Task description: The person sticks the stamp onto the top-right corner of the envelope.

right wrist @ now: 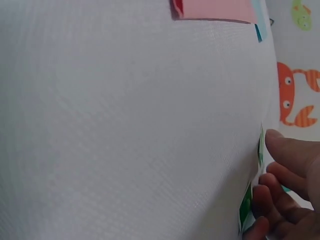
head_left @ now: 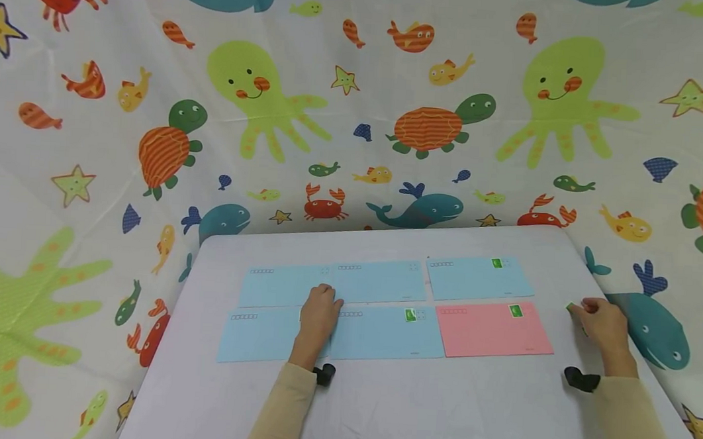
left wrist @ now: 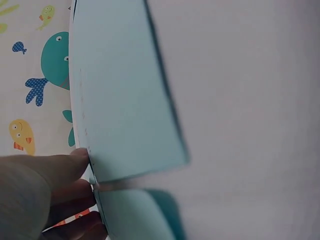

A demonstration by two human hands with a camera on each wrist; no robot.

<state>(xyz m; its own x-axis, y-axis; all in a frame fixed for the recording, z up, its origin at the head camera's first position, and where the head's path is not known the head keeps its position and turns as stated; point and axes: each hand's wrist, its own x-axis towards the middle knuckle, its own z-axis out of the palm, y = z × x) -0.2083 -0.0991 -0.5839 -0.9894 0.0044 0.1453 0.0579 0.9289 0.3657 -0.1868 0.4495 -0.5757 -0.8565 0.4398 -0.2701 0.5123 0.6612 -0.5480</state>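
Observation:
Several light-blue envelopes (head_left: 285, 285) and one pink envelope (head_left: 495, 333) lie in two rows on the white table. My left hand (head_left: 319, 314) rests over the lower row, fingertips at the meeting edges of neighbouring blue envelopes (left wrist: 125, 100). Out at the table's right side, my right hand (head_left: 605, 325) pinches a small green stamp (head_left: 570, 308) between thumb and fingers. Close up in the right wrist view, another green stamp (right wrist: 245, 207) lies under the curled fingers, partly hidden by them.
Green stamps sit on the pink envelope, the lower middle blue envelope (head_left: 387, 341) and the upper right one (head_left: 473, 282). White cloth covers the table (head_left: 437, 409). Behind and beside it hangs a curtain (head_left: 356, 127) printed with sea animals.

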